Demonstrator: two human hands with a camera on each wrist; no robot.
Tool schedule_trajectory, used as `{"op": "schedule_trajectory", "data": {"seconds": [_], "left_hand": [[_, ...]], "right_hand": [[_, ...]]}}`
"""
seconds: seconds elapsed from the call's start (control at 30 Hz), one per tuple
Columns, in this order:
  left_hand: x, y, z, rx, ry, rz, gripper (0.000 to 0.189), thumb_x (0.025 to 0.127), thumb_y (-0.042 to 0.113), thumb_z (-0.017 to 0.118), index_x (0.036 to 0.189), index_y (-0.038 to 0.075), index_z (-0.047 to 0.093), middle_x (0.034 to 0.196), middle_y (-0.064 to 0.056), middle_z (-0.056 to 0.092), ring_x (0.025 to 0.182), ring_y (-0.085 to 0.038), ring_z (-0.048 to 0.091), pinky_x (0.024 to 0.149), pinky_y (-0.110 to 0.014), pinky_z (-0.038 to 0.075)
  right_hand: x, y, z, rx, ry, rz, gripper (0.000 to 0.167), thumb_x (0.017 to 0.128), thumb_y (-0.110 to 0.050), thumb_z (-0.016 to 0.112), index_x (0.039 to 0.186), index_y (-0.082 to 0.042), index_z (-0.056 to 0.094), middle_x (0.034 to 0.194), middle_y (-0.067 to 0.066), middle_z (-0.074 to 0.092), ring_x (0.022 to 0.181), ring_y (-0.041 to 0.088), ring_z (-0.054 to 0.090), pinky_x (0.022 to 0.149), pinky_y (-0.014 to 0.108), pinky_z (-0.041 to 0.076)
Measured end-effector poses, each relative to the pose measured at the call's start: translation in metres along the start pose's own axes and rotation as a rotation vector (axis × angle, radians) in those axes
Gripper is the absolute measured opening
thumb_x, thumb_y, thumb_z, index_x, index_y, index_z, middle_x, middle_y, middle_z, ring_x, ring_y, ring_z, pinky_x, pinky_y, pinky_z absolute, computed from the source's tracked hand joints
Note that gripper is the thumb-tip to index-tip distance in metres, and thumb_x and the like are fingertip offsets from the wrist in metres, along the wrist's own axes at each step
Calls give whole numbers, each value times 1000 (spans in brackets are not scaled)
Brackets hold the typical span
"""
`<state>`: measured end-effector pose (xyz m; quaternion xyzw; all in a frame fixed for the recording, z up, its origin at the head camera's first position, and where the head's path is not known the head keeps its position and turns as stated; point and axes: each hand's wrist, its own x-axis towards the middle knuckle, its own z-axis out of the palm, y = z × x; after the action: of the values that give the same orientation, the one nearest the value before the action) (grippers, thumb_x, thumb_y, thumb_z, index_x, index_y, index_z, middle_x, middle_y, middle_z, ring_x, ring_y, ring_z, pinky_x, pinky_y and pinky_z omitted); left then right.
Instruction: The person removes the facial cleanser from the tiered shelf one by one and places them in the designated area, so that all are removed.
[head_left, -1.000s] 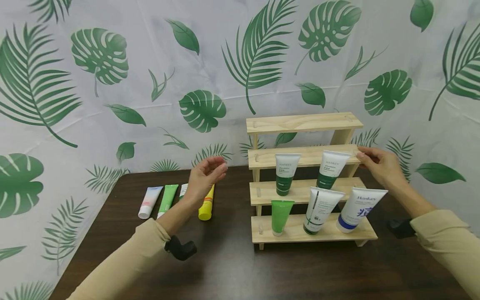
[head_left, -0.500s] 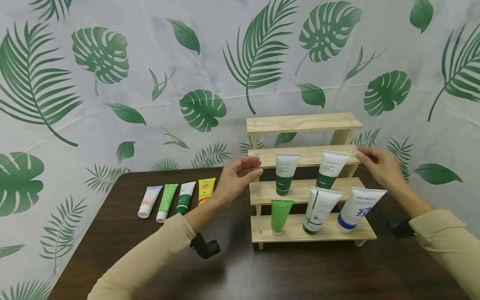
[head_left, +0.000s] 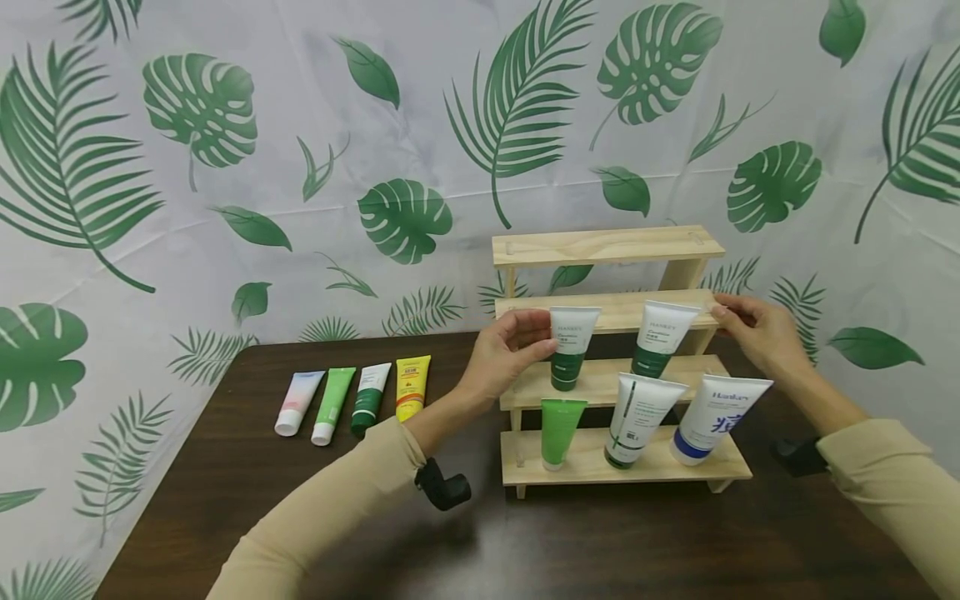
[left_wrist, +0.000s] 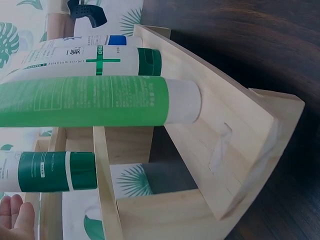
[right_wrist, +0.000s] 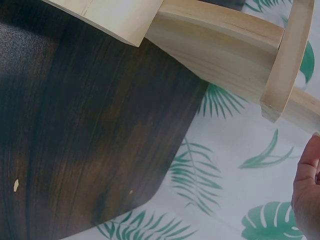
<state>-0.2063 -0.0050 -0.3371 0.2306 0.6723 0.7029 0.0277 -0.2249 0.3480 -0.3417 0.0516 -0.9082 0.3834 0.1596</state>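
My left hand (head_left: 510, 354) is at the left side of a white squeeze tube with a green lower part (head_left: 567, 371), on the second tier of the wooden display rack (head_left: 607, 248). In the left wrist view its fingertips (left_wrist: 17, 215) lie just beside that tube, with no clear grip on it. My right hand (head_left: 765, 333) holds the right end of the rack's third tier between thumb and fingers. A matching white and green tube (head_left: 663, 337) stands to the right on the second tier. On the bottom tier are a green tube (head_left: 561, 433), a white tube (head_left: 641, 417) and a blue-banded white tube (head_left: 716, 421).
Left on the dark table (head_left: 225, 508) lie a pink and white tube (head_left: 298, 406), a light green tube (head_left: 333, 404), a dark green and white tube (head_left: 371, 396) and a yellow tube (head_left: 412, 387). A leaf-print cloth (head_left: 300, 108) hangs behind.
My left hand has moved right, from above the lying tubes to the standing tube on the second tier. My right hand has stayed at the rack's end.
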Motion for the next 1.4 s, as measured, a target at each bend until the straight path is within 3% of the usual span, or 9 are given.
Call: {"op": "schedule_trajectory", "data": {"seconds": [0.73, 0.9, 1.1, 1.4], "left_hand": [[7, -12, 13, 24, 57, 26, 32, 84, 2, 69, 113, -3, 57, 113, -21, 62, 100, -25, 62, 86, -27, 51], [7, -11, 13, 51, 76, 35, 30, 83, 3, 69, 111, -2, 58, 110, -19, 64, 95, -18, 63, 84, -26, 51], [4, -6, 8, 77, 103, 31, 29, 84, 5, 70, 110, 0, 59, 108, -15, 65, 91, -12, 62, 81, -25, 52], [-2, 7, -14, 62, 168, -16, 31, 85, 11, 70, 113, 5, 59, 112, -10, 65, 103, -16, 60, 90, -31, 50]], "right_hand": [[-1, -5, 4, 4, -15, 9, 51, 100, -28, 45, 130, 13, 45, 115, 33, 54, 73, -20, 46, 63, 3, 45], [-1, -5, 4, 7, -19, 6, 51, 100, -28, 45, 130, 13, 45, 115, 34, 54, 73, -20, 46, 63, 4, 47], [0, -3, 4, 10, -10, -1, 50, 100, -26, 45, 130, 14, 45, 115, 35, 54, 72, -22, 45, 63, 4, 46], [1, 2, 3, 26, 20, 2, 51, 99, -28, 47, 129, 13, 46, 113, 32, 55, 72, -21, 46, 62, 4, 46]]}}
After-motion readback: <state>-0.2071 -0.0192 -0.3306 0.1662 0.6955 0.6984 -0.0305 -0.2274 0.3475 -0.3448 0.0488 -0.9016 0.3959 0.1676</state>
